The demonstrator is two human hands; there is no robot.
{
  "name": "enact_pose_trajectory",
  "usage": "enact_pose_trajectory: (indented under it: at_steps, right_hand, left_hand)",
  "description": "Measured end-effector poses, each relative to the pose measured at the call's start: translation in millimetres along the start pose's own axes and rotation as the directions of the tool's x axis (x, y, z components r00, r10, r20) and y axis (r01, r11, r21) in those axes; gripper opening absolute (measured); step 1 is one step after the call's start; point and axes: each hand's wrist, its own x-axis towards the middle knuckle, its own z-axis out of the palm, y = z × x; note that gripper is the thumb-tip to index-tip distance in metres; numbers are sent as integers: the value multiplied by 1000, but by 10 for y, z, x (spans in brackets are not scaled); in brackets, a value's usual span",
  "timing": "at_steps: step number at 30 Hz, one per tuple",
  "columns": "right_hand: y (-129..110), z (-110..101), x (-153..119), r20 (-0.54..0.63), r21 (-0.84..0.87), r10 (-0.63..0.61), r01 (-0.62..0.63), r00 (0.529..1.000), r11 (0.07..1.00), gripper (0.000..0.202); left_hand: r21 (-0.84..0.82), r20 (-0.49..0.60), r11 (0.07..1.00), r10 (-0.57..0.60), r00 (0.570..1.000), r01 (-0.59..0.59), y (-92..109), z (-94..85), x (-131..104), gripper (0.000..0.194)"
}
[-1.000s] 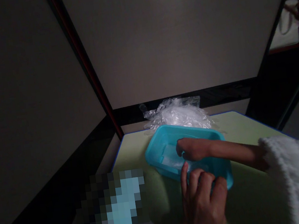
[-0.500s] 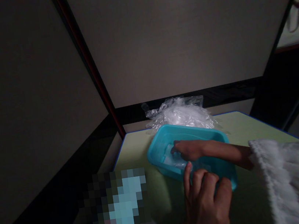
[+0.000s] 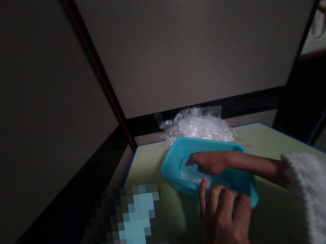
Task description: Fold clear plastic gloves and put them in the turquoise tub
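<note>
A turquoise plastic basin (image 3: 177, 181) rests on the light green tabletop. My left hand (image 3: 225, 218) is at its near side, with the fingers hooked over the near rim and the thumb to the right. From the right, my right hand (image 3: 212, 162) reaches down into the basin, its fingers bent together and pointing left. Whether anything is between those fingers is hidden in the dim light. Beneath them, a pale, see-through sheet of plastic (image 3: 189, 176) lies on the basin floor.
Behind the basin a heap of crinkled clear plastic bags (image 3: 201, 126) lies against the wall. The green table (image 3: 144, 161) has a blue edge. A blurred patch with turquoise and red (image 3: 140, 218) sits at the lower left. A white bag (image 3: 321, 29) shows at the upper right.
My right forearm and its white sleeve have shifted slightly right, while the hand stays inside the basin. My left hand keeps its place on the rim.
</note>
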Motion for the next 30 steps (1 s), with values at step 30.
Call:
enact_pose_trajectory:
  at_steps: [30]
  right_hand:
    - [949,132,-651,-527,327,308,-146,792,934,17]
  left_hand:
    - [457,34,889,-35,999,16,-754,-54,211,17]
